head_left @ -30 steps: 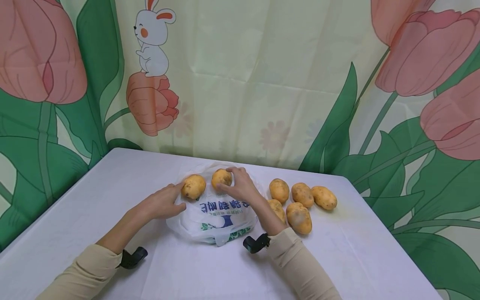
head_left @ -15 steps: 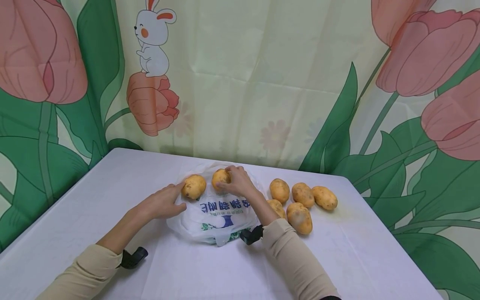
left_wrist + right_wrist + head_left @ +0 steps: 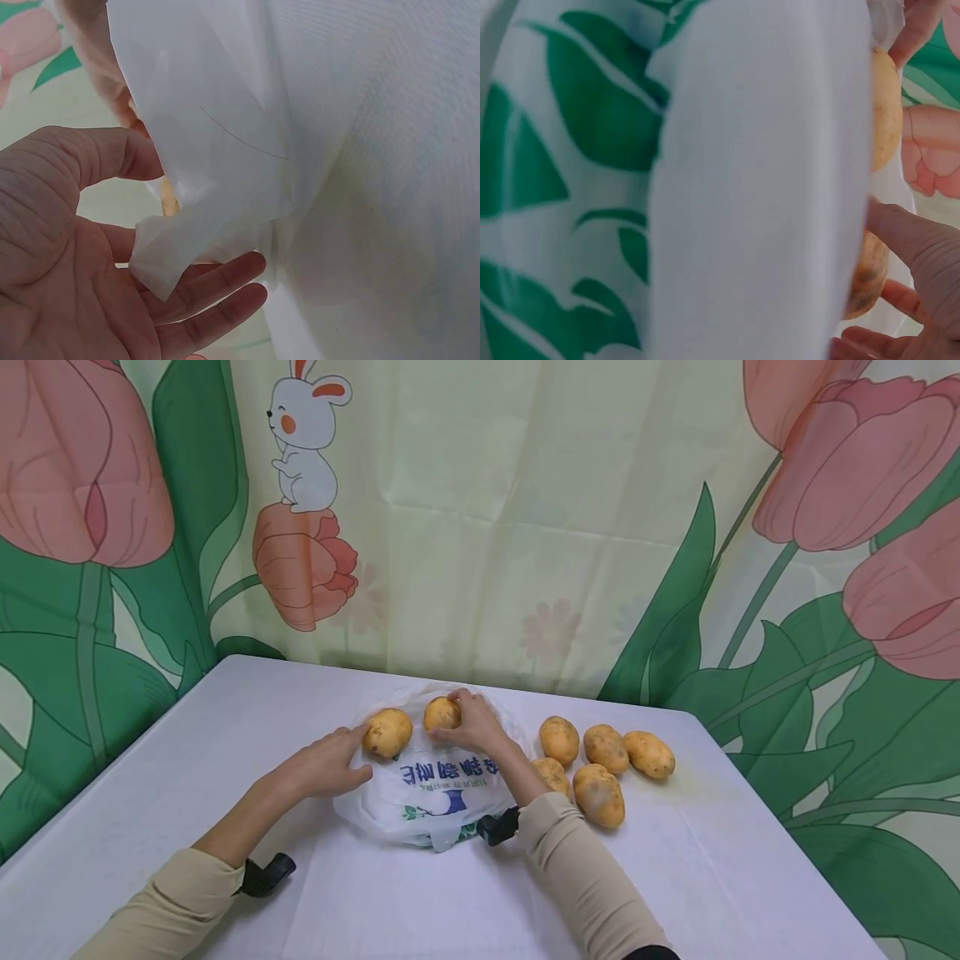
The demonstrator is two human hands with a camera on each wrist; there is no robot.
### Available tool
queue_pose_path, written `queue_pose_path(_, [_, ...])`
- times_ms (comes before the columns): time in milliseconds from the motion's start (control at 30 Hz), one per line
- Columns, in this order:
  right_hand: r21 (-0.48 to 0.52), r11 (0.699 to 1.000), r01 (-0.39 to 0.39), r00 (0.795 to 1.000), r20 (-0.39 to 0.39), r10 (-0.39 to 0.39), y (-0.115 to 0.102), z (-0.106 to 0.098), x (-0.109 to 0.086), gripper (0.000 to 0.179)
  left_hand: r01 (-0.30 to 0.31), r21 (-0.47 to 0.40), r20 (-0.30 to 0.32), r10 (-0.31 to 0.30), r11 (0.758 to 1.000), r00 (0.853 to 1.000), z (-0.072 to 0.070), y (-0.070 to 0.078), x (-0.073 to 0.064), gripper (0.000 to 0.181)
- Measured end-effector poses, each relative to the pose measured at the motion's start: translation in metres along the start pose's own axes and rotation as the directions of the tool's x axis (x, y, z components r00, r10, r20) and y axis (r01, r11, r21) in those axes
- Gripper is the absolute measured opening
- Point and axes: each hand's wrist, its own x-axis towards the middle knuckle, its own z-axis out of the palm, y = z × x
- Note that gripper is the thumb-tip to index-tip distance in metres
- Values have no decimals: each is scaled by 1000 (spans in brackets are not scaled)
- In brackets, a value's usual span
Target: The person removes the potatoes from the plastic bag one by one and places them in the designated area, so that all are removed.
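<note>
Yellow potato [image 3: 439, 714], long axis unclear, right grip [image 3: 474, 724] grasping it, left grip [image 3: 327, 764] unclenched

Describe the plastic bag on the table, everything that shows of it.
The bag is thin, white, slightly see-through plastic, printed with blue lettering and green leaves. It lies crumpled and puffed up on the white table, its edges loose. Toward its far side sit one potato by the left hand and a second potato, held by the right hand. A flap crosses the left hand's fingers.
</note>
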Motion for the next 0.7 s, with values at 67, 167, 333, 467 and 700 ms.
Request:
queue_pose_path(67, [9,1000,-4,1000,-6,4,0,1,0,68,0,-1,2,0,1000,1000,0,0,0,78])
queue_pose_path(167, [18,1000,-9,1000,-17,10,0,3,1,68,-1,-4,6,1,1000,1000,-1,0,0,78])
queue_pose_path(333, [18,1000,-20,999,-26,21,0,6,2,68,-11,-5,2,11,1000,1000,-1,0,0,77])
queue_pose_path(467, [8,1000,-29,999,-36,29,1,7,2,68,-31,-9,-8,31,999,999,0,-1,0,77])
queue_pose_path(700, [18,999,-32,998,-55,32,1,8,1,68,-48,-16,-15,48,999,999,2,-3,0,77])
